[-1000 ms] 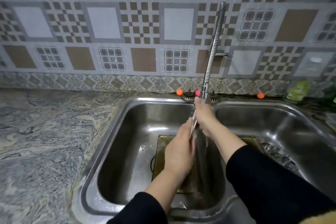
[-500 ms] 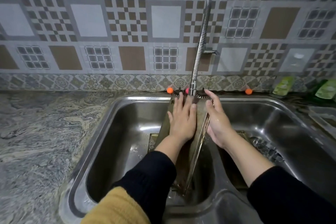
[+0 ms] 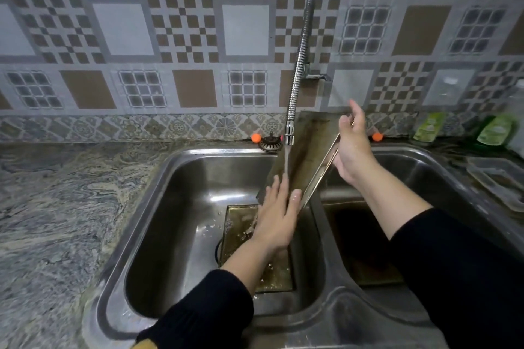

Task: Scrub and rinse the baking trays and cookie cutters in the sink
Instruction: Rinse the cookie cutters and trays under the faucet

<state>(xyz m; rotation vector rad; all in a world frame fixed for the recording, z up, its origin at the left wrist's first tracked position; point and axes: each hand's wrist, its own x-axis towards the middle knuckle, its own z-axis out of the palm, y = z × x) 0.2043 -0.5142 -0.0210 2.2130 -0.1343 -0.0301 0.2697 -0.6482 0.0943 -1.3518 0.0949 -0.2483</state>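
so the faucet [image 3: 297, 71] hangs over the left sink basin [image 3: 175, 207]. a tray [image 3: 307, 156] stands tilted just right of its spout, another tray [image 3: 255, 249] lies flat in the basin below it. the desk [image 3: 56, 207] runs off left of the faucet, bottles [image 3: 496, 129] far right.

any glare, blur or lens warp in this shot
Head view: wide-angle bends the counter edge and tile lines; soft glare on the left basin wall; the left hand and faucet stream are slightly smeared; the right basin lies in deep shadow.
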